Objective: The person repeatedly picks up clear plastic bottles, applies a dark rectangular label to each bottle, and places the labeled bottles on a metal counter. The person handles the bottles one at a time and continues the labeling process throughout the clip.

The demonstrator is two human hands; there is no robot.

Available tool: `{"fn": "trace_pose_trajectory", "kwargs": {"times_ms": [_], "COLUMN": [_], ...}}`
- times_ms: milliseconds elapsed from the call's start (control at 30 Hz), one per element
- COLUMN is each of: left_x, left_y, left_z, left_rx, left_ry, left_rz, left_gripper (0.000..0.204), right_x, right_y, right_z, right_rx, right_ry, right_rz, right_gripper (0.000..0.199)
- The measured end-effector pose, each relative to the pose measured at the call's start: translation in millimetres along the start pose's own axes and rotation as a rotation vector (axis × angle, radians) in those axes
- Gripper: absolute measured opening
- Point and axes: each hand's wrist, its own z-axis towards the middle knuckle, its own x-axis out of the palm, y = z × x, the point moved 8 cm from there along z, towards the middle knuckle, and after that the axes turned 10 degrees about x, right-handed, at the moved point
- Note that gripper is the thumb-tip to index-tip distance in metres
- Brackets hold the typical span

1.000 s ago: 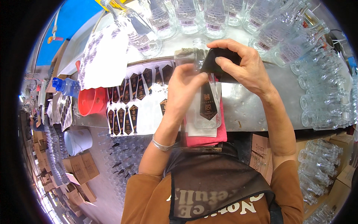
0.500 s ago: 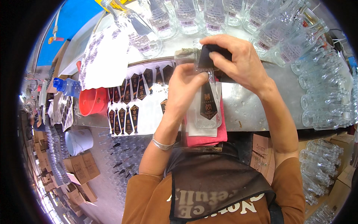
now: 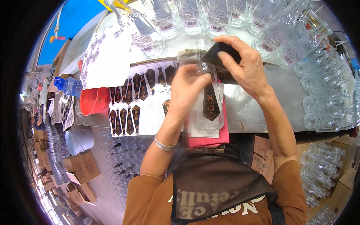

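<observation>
A clear glass bottle [image 3: 201,119] lies with its neck pointing away from me. My left hand [image 3: 189,80] is closed around its upper part, thumb over the glass. On the bottle's face sits a black, tie-shaped label [image 3: 210,104] with copper-coloured print. My right hand [image 3: 249,67] pinches a flat black scraper-like piece [image 3: 222,53] between thumb and fingers, its edge close beside the bottle's neck; whether they touch is hard to tell. Beneath the bottle are a white sheet or cloth [image 3: 210,134] and a folded pink cloth [image 3: 222,141].
Left of the bottle lies a sheet of black labels [image 3: 150,112]. Beyond it are a white label sheet [image 3: 107,60] and a red container [image 3: 93,103]. Labelled bottles [image 3: 189,18] stand along the back; bottles lie stacked at right [image 3: 322,99]. A white bucket [image 3: 79,142] is lower left.
My right hand and the black piece have shifted slightly right, and the piece has tilted, uncovering more of the bottle's neck. My left hand keeps its hold on the bottle.
</observation>
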Motion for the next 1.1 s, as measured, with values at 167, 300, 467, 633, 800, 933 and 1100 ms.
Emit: {"fn": "trace_pose_trajectory", "kwargs": {"times_ms": [167,300,467,633,800,933,1100], "left_x": [-1.1,-0.5,-2.9,-1.3,-2.1,-5.0,-20.4], "left_y": [1.7,2.6,6.5,7.9,9.0,13.0,11.5], "left_z": [0.0,0.6,1.5,2.5,3.1,-3.4,-24.2], "left_rx": [0.0,0.0,0.009,0.009,0.003,-0.003,-0.027], "left_ry": [-0.023,-0.012,-0.02,-0.007,-0.002,0.001,-0.045], "left_rz": [-0.025,-0.012,0.037,0.008,0.015,-0.071,-0.31], "left_gripper": [0.046,0.045,0.046,0.051,0.061,0.047,0.05], "right_x": [6.2,4.3,0.3,15.9,14.4,1.6,16.6], "right_y": [-0.8,-5.7,-7.3,28.1,26.9,41.4,63.6], "right_z": [-15.1,-11.5,-3.2,13.4,31.6,10.5,-47.5], "right_rx": [0.08,0.01,0.056,-0.208,-0.231,-0.314,-0.465], "right_ry": [0.07,-0.01,0.079,0.247,0.163,0.036,0.239], "right_rz": [0.094,-0.036,0.1,-0.27,-0.316,-0.159,-0.22], "right_gripper": [0.03,0.03,0.03,0.032,0.03,0.027,0.025]}}
